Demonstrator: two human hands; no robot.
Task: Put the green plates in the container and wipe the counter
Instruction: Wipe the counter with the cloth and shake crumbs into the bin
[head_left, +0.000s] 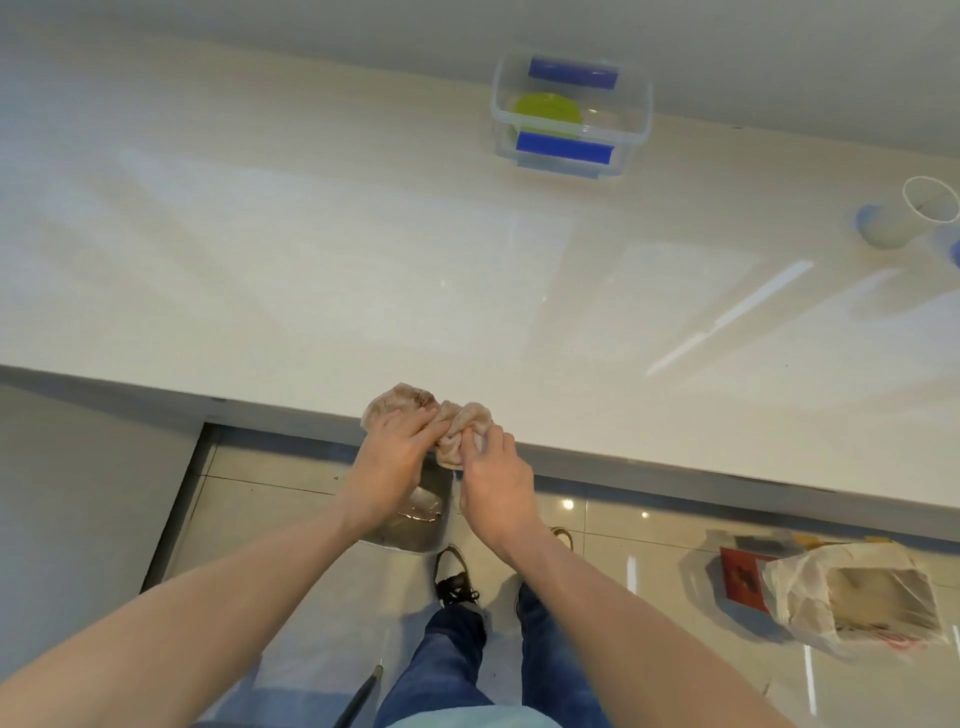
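Observation:
A crumpled beige cloth (457, 418) lies at the front edge of the pale counter (291, 270), partly hanging over it. My left hand (395, 457) presses on the cloth's left part. My right hand (496, 480) pinches its right part. Far back on the counter stands a clear plastic container (571, 117) with blue clips, and green plates (545, 111) lie inside it.
A white cup (906, 213) stands at the counter's right end beside a blue-and-white object at the frame edge. On the tiled floor below are a metal bin (415, 519) under my hands and a plastic bag (857, 597) at the right. My shoes and jeans show beneath.

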